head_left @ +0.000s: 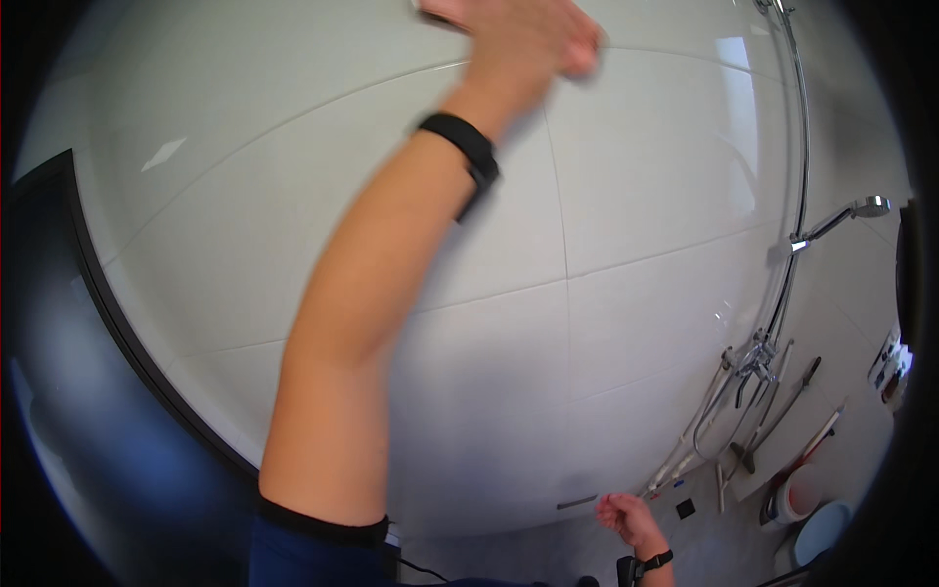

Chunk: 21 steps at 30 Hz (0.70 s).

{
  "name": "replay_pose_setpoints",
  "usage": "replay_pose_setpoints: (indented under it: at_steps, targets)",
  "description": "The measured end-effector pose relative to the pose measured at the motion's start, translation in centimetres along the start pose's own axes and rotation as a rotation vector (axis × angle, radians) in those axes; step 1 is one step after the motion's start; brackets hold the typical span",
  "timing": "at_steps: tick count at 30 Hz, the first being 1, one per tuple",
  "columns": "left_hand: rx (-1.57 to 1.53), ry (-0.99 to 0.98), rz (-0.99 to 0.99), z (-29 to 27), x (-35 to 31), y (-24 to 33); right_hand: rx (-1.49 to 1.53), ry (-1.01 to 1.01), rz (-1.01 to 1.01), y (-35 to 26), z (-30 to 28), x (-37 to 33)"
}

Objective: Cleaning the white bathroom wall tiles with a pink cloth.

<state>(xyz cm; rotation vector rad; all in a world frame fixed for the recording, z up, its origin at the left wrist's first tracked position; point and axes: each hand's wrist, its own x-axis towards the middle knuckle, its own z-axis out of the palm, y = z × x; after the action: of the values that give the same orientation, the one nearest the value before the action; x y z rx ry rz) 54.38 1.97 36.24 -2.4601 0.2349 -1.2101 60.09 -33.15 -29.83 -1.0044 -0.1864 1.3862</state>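
My left arm reaches up across the light tiled wall (489,362), with a black band (465,147) around the wrist. At the top edge, my left hand (523,34) is against or close to the tiles, smeared by motion and partly cut off. A dark-edged shape (442,12) shows beside it; whether the hand holds this cannot be made out. Low on the right, my right hand (631,519) hangs with its fingers curled in, and nothing shows in them. A black watch (641,565) sits on that wrist.
A chrome shower rail (804,127) with a hand shower (869,206) and mixer tap (753,357) runs down the right. Below stand long-handled tools (782,421), a white bucket (797,492) and a light blue basin (824,533). A dark-framed panel (108,303) stands left.
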Motion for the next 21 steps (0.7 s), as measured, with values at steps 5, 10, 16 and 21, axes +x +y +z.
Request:
replay_pose_setpoints:
  at_steps: [5,10,16,21]
  targets:
    - [0.494,-0.106,0.469,9.8,-12.5,12.3,-0.022,0.021,-0.032,-3.2,-2.2,-0.5]
    - [0.648,-0.093,0.259,0.6,-17.7,8.2,-0.050,0.074,-0.082,-4.9,-11.3,-1.6]
    - [0.824,0.495,-0.275,-6.4,-22.2,4.8,-0.206,-0.022,0.045,-7.0,-18.2,1.1]
    - [0.602,0.304,-0.454,-1.5,-34.2,14.2,-0.231,-0.181,0.211,-7.4,-12.9,5.6]
